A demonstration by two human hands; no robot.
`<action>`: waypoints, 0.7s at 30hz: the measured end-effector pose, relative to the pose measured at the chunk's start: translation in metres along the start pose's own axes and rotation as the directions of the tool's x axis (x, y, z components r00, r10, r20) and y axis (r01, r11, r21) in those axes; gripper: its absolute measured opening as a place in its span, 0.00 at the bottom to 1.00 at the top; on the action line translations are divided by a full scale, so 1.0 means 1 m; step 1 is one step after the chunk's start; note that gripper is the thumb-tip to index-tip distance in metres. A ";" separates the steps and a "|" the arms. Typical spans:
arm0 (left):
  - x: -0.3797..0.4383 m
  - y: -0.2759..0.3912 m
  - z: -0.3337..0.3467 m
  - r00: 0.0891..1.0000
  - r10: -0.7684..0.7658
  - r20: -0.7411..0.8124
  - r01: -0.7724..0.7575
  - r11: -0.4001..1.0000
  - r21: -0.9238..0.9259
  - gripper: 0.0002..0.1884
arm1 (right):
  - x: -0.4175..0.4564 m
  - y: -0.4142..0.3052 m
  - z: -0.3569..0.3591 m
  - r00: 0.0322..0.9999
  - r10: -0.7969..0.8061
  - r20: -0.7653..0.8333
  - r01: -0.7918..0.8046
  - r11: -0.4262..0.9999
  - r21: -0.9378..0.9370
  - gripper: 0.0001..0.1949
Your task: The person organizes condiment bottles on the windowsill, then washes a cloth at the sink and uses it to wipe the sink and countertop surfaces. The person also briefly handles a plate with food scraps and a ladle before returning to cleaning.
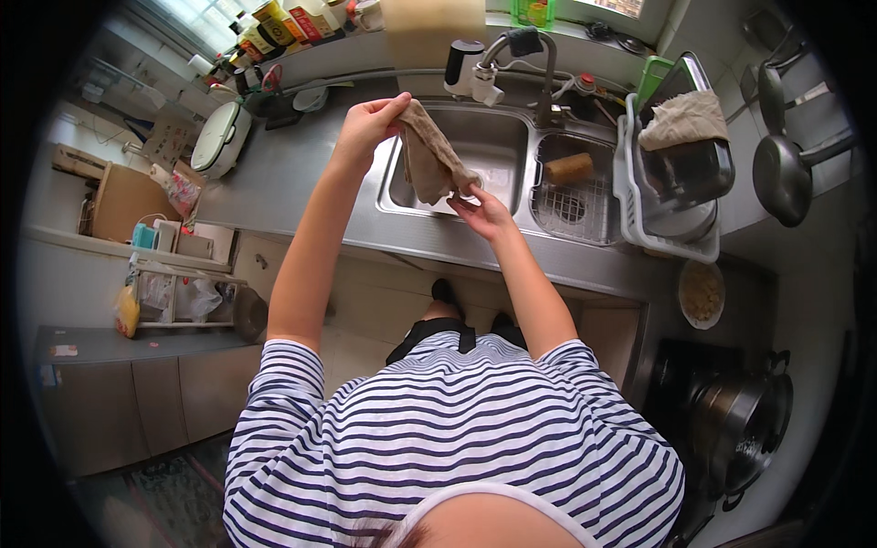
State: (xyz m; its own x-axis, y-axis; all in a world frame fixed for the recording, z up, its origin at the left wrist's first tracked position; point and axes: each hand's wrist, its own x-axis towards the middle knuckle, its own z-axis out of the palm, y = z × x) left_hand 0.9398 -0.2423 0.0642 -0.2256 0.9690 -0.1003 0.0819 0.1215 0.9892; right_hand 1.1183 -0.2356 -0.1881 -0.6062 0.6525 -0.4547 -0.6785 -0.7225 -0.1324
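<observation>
A beige cloth [428,154] hangs stretched between my two hands above the large stainless steel sink basin [503,137]. My left hand [373,130] pinches its upper left end between thumb and fingers. Lower and to the right, my right hand [483,212] grips the other end near the basin's front rim. Behind the basin rises a curved faucet [546,75] with a dark cloth wrapped on its bend. A white and black water filter [466,65] is fitted at its spout.
The smaller basin holds a wire basket [603,202] and a brown sponge-like block [569,168]. At right stands a white dish rack [634,192] with trays and a draped cloth [685,120]. A plate of food [700,294] and a metal pot [736,425] are nearer me. A white appliance [220,140] stands left.
</observation>
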 end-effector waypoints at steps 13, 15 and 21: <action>0.007 -0.058 -0.077 0.950 -0.055 -0.306 0.072 0.996 0.043 0.17 | -0.117 -0.045 0.062 0.852 -0.521 0.048 0.511 0.809 -0.290 0.05; 0.019 -0.081 -0.064 0.943 -0.216 -0.255 0.226 0.974 0.010 0.17 | -0.121 -0.071 0.058 0.837 -0.541 -0.086 0.499 0.818 -0.286 0.04; 0.028 -0.088 -0.002 0.954 -0.244 -0.176 0.205 0.955 -0.214 0.15 | -0.149 -0.116 0.063 0.701 -0.654 -0.284 0.590 0.756 -0.284 0.03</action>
State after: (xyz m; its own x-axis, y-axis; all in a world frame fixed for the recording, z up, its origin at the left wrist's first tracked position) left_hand 0.9245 -0.2265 -0.0258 -0.4060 0.8566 -0.3184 -0.1761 0.2686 0.9470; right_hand 1.2612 -0.2341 -0.0495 0.1370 0.8651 -0.4825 -0.7526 -0.2258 -0.6185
